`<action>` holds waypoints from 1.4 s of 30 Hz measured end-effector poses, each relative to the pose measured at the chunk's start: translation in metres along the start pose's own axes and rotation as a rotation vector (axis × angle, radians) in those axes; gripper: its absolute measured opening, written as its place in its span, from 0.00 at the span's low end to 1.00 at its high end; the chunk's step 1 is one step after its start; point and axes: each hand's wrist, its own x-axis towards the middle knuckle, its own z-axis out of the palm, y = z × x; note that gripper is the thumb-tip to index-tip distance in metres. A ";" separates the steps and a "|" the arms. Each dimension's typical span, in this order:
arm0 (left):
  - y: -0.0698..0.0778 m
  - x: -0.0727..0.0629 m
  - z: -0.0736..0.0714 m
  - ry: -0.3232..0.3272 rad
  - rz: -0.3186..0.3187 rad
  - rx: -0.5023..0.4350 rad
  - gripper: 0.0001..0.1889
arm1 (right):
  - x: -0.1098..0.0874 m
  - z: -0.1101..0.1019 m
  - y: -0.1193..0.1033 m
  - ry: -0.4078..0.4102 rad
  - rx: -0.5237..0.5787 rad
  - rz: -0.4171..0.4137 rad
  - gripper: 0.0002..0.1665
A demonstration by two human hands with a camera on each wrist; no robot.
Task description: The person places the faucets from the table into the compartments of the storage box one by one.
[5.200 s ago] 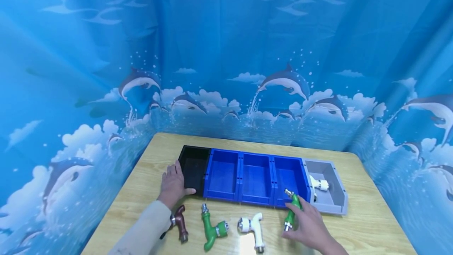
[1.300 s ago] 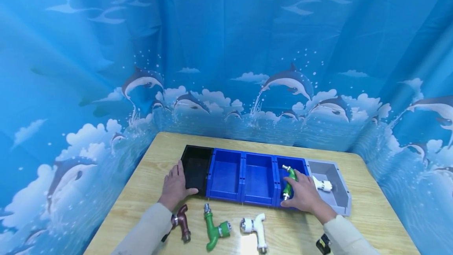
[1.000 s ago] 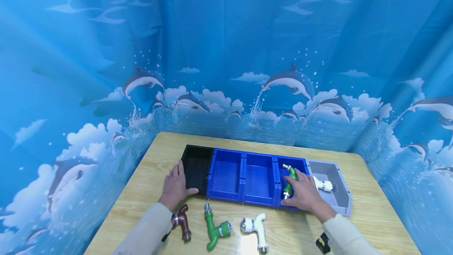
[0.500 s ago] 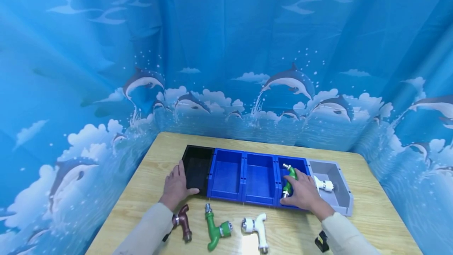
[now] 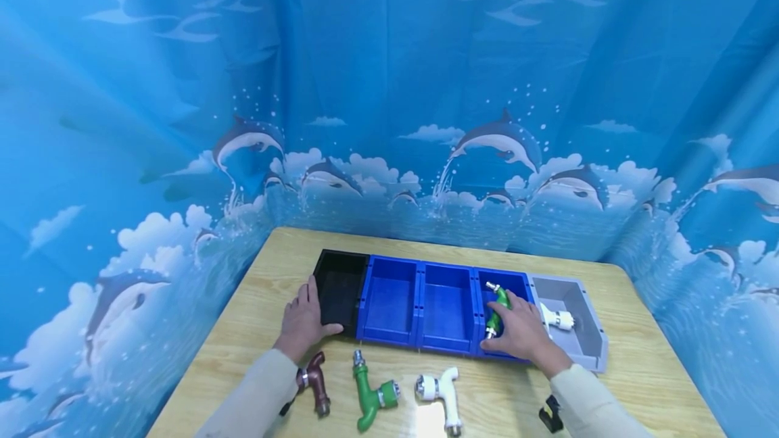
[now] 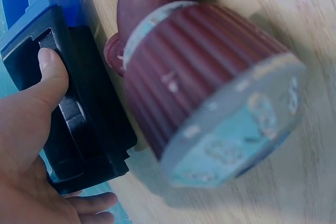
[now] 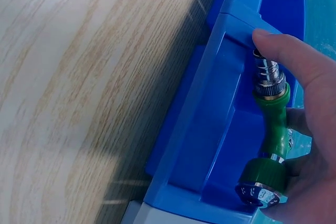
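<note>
We see right hand (image 5: 522, 331) grasping green faucet (image 5: 495, 321) inside rightmost blue bin (image 5: 518, 281), fingers behind its body, thumb beside metal nozzle (image 7: 269, 75) at bin's front rim. Left hand (image 5: 301, 322) touches black bin (image 5: 338, 286) at row's left end, fingers extended along side wall, thumb on front. On desk (image 5: 487, 401) before bins, left to right, we see maroon faucet (image 5: 317, 387), second green faucet (image 5: 367, 397), white faucet (image 5: 449, 403). Another white faucet (image 5: 561, 320) lies in grey bin (image 5: 567, 293).
</note>
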 end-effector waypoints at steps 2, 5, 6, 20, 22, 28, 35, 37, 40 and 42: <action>0.000 -0.001 -0.001 -0.005 -0.004 0.000 0.68 | 0.000 0.000 0.000 -0.005 0.000 0.001 0.53; 0.000 -0.002 -0.001 -0.007 -0.002 0.000 0.68 | 0.001 0.001 0.001 -0.015 0.001 0.001 0.53; 0.000 -0.002 -0.001 -0.009 -0.002 0.002 0.67 | 0.001 0.001 0.001 -0.018 0.002 0.001 0.53; -0.001 0.000 0.000 0.005 0.005 0.007 0.68 | 0.008 -0.003 0.008 -0.036 0.048 -0.018 0.55; -0.001 0.000 0.000 0.005 0.007 0.010 0.68 | 0.010 -0.004 0.010 -0.044 0.052 -0.025 0.55; -0.002 0.001 0.000 0.001 0.007 0.005 0.68 | 0.016 -0.006 0.015 -0.056 0.070 -0.048 0.56; -0.001 0.001 0.000 0.006 0.009 0.004 0.68 | 0.021 -0.007 0.020 -0.077 0.073 -0.066 0.56; -0.001 0.001 0.000 0.006 0.010 0.003 0.68 | 0.021 -0.009 0.021 -0.085 0.083 -0.074 0.55; -0.001 0.000 0.000 0.002 0.011 0.004 0.68 | 0.022 -0.013 0.023 -0.094 0.080 -0.094 0.53; -0.001 0.000 0.000 0.001 0.013 0.003 0.68 | 0.024 -0.014 0.024 -0.097 0.070 -0.105 0.52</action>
